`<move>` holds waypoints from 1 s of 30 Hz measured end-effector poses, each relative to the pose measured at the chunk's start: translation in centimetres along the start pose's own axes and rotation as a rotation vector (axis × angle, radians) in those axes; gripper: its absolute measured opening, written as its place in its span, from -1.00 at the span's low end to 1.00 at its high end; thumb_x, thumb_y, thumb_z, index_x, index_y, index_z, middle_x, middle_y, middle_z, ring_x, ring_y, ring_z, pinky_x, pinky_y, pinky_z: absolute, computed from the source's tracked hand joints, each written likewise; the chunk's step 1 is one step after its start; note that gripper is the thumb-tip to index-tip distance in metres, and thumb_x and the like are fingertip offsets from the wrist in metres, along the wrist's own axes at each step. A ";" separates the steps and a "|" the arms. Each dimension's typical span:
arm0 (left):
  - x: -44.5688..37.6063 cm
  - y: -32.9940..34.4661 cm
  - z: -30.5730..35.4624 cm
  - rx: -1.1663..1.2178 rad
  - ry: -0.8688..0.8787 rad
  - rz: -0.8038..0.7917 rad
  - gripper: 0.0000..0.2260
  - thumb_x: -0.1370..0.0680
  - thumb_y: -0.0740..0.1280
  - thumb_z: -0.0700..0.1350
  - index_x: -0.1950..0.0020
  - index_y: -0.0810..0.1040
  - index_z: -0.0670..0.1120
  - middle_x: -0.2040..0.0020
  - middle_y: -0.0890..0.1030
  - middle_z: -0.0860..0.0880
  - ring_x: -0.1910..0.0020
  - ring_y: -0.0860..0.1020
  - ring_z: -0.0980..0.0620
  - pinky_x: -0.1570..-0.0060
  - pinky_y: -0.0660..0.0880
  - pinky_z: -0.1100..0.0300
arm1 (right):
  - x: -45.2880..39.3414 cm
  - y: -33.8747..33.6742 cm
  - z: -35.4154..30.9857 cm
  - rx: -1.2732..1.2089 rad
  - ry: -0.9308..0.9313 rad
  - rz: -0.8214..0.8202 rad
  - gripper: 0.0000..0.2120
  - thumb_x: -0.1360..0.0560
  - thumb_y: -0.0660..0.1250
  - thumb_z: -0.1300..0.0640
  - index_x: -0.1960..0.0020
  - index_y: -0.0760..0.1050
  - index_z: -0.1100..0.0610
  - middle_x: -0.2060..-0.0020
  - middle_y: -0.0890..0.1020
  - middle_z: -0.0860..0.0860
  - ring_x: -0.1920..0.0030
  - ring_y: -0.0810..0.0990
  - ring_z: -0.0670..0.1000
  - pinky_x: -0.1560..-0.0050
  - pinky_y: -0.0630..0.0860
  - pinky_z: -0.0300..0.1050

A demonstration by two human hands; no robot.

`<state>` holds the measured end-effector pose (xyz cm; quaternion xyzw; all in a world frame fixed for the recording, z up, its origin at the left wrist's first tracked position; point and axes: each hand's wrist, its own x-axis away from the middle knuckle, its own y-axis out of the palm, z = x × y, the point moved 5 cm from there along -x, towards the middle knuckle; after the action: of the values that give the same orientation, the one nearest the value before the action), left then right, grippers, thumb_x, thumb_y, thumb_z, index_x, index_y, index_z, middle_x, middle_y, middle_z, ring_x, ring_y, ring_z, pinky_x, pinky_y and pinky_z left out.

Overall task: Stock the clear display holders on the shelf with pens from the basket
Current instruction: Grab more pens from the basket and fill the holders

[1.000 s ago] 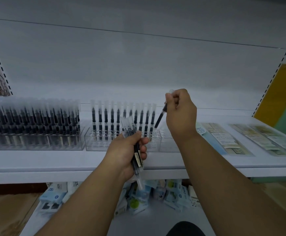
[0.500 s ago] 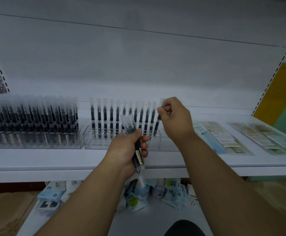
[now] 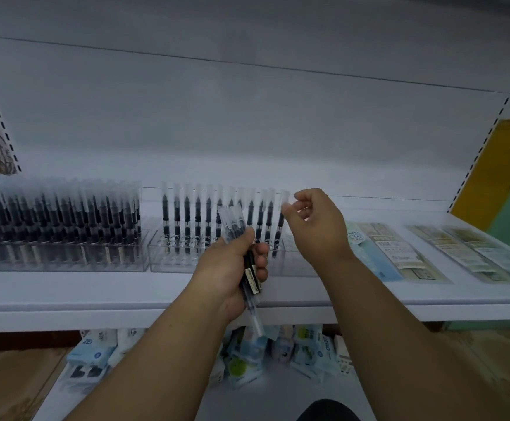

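Left hand [image 3: 232, 268] is wrapped around a bundle of pens [image 3: 249, 268], caps pointing up and away, held in front of the shelf [image 3: 95, 287] edge. Right hand [image 3: 314, 220] is up by the end of the row, fingers loosely curled, and its fingertips [image 3: 287, 208] sit right at the clear cap of the last pen [image 3: 279, 229] standing in the middle holder [image 3: 162, 253]. It's too blurry to tell if that grip is pinching the cap or has let go. That holder has one row of upright pens along its back, with open holes in front. The left holder [image 3: 59, 256] beside it is packed full of pens. Flat packets [image 3: 405, 253] lie on the shelf off to the right, well apart from the holders. Below the shelf there's a pile of blue and white packs [image 3: 247, 357]. No basket in view that I can make out.
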<state>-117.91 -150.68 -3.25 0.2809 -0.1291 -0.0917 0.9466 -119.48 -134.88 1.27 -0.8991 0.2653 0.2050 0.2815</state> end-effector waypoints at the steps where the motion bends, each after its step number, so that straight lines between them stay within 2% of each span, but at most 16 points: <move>1: 0.0 0.2 0.1 0.013 0.002 -0.003 -0.85 -0.63 0.31 -0.08 -0.02 0.49 -0.17 0.34 0.59 -0.11 0.49 0.46 0.04 0.52 0.43 0.23 | 0.7 -0.5 -0.5 -0.013 -0.015 0.041 -0.86 -0.53 0.38 0.03 -0.03 0.50 0.04 0.15 0.56 -0.09 0.22 0.51 -0.18 0.18 0.44 -0.29; 2: 0.0 0.5 0.2 0.029 0.006 -0.003 -0.83 -0.63 0.31 -0.06 -0.02 0.50 -0.17 0.34 0.60 -0.12 0.48 0.47 0.03 0.51 0.45 0.22 | 1.5 -0.7 -1.0 -0.036 -0.011 0.028 -0.90 -0.53 0.37 0.02 0.02 0.51 0.04 0.19 0.56 -0.10 0.24 0.51 -0.17 0.19 0.46 -0.26; 4: -0.1 0.9 0.2 0.058 0.008 -0.010 -0.81 -0.64 0.31 -0.06 -0.07 0.53 -0.19 0.29 0.64 -0.14 0.41 0.53 0.01 0.46 0.50 0.20 | 2.9 -0.1 -2.1 -0.114 0.046 -0.145 -0.89 -0.54 0.36 0.01 0.09 0.55 0.05 0.25 0.60 -0.09 0.27 0.55 -0.14 0.19 0.51 -0.21; 6: 0.0 1.5 0.1 0.059 0.001 -0.042 -0.75 -0.63 0.32 -0.08 -0.21 0.54 -0.22 0.09 0.71 -0.22 0.25 0.62 -0.04 0.34 0.59 0.17 | 4.0 0.6 -2.7 -0.146 0.093 -0.311 -0.88 -0.54 0.36 0.00 0.06 0.58 0.04 0.21 0.65 -0.04 0.26 0.62 -0.09 0.16 0.59 -0.14; 7: 0.1 1.7 -0.1 0.048 0.001 -0.060 -0.71 -0.63 0.33 -0.08 -0.26 0.53 -0.22 0.02 0.70 -0.24 0.22 0.63 -0.04 0.33 0.60 0.17 | 4.1 0.6 -2.8 -0.153 0.104 -0.340 -0.88 -0.55 0.35 0.00 0.05 0.58 0.03 0.20 0.65 -0.02 0.27 0.62 -0.07 0.16 0.60 -0.13; 9: 0.3 2.0 -0.2 -0.018 0.023 -0.090 -0.71 -0.61 0.36 -0.10 -0.26 0.54 -0.23 0.17 0.68 -0.19 0.34 0.58 0.02 0.42 0.54 0.19 | 3.9 0.2 -2.8 -0.238 0.144 -0.345 -0.88 -0.57 0.34 0.04 0.08 0.60 0.06 0.27 0.63 -0.01 0.33 0.58 -0.08 0.21 0.59 -0.17; 11: 0.6 2.2 -0.2 -0.115 0.048 -0.115 -0.79 -0.60 0.37 -0.11 -0.16 0.56 -0.21 0.28 0.64 -0.10 0.42 0.53 0.04 0.46 0.48 0.20 | 3.6 -0.3 -2.7 -0.331 0.191 -0.362 -0.84 -0.58 0.33 0.09 0.10 0.61 0.15 0.33 0.62 -0.03 0.37 0.55 -0.10 0.29 0.53 -0.27; 15: 1.0 2.3 -0.3 -0.176 0.072 -0.127 -0.91 -0.60 0.37 -0.15 -0.02 0.59 -0.17 0.22 0.66 -0.13 0.40 0.57 0.00 0.42 0.51 0.18 | 3.2 -0.6 -2.7 -0.315 0.240 -0.396 -0.85 -0.56 0.36 0.14 0.09 0.60 0.23 0.34 0.64 -0.02 0.44 0.54 -0.18 0.37 0.48 -0.33; 17: 1.1 2.3 -0.5 -0.179 0.075 -0.131 -0.87 -0.61 0.34 -0.16 -0.08 0.60 -0.21 0.16 0.68 -0.18 0.35 0.62 -0.03 0.35 0.59 0.16 | 2.6 -0.9 -2.5 -0.311 0.292 -0.322 -0.83 -0.57 0.34 0.13 0.12 0.58 0.21 0.39 0.58 -0.04 0.46 0.50 -0.15 0.42 0.44 -0.30; 20: 1.0 1.8 -0.7 -0.174 0.069 -0.087 -0.83 -0.63 0.32 -0.17 -0.14 0.55 -0.25 0.17 0.69 -0.20 0.35 0.64 -0.04 0.38 0.60 0.16 | 0.7 -2.3 -1.8 -0.317 0.324 -0.078 -0.77 -0.61 0.26 0.06 0.13 0.56 0.16 0.32 0.61 0.05 0.36 0.48 -0.01 0.38 0.37 -0.16; 22: 0.8 1.1 -0.5 -0.165 0.073 -0.024 -0.89 -0.63 0.31 -0.18 -0.10 0.52 -0.20 0.20 0.70 -0.18 0.43 0.60 0.02 0.47 0.54 0.22 | -0.4 -3.6 -1.3 -0.313 0.293 0.086 -0.74 -0.63 0.21 0.04 0.07 0.55 0.18 0.31 0.64 0.07 0.41 0.52 -0.05 0.37 0.38 -0.17; 24: 0.5 0.7 -0.3 -0.147 0.078 0.016 -0.93 -0.64 0.30 -0.19 -0.08 0.51 -0.18 0.18 0.72 -0.16 0.48 0.55 0.05 0.52 0.48 0.26 | -0.8 -4.4 -1.2 -0.254 0.212 0.200 -0.78 -0.64 0.19 0.05 0.01 0.51 0.17 0.26 0.64 0.01 0.44 0.55 -0.15 0.35 0.41 -0.24; 26: 0.4 0.7 -0.3 -0.149 0.088 0.030 -0.94 -0.63 0.32 -0.18 -0.07 0.51 -0.16 0.06 0.73 -0.15 0.51 0.50 0.07 0.52 0.45 0.26 | -0.5 -4.1 -1.2 -0.183 0.125 0.237 -0.86 -0.64 0.19 0.06 -0.02 0.44 0.12 0.20 0.63 -0.02 0.33 0.62 -0.10 0.27 0.49 -0.20; 30: 0.2 0.8 -0.9 -0.171 0.098 0.043 -0.96 -0.62 0.34 -0.17 -0.02 0.52 -0.12 -0.07 0.70 -0.13 0.51 0.45 0.09 0.50 0.41 0.23 | -0.1 -2.0 -0.2 -0.073 0.002 0.189 -0.92 -0.64 0.19 0.07 0.01 0.39 0.06 0.16 0.61 -0.02 0.19 0.63 0.04 0.10 0.60 0.09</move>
<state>-117.35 -149.60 -3.45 0.2004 -0.0805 -0.0683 0.9740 -118.36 -133.57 2.22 -0.8799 0.3417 0.2393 0.2277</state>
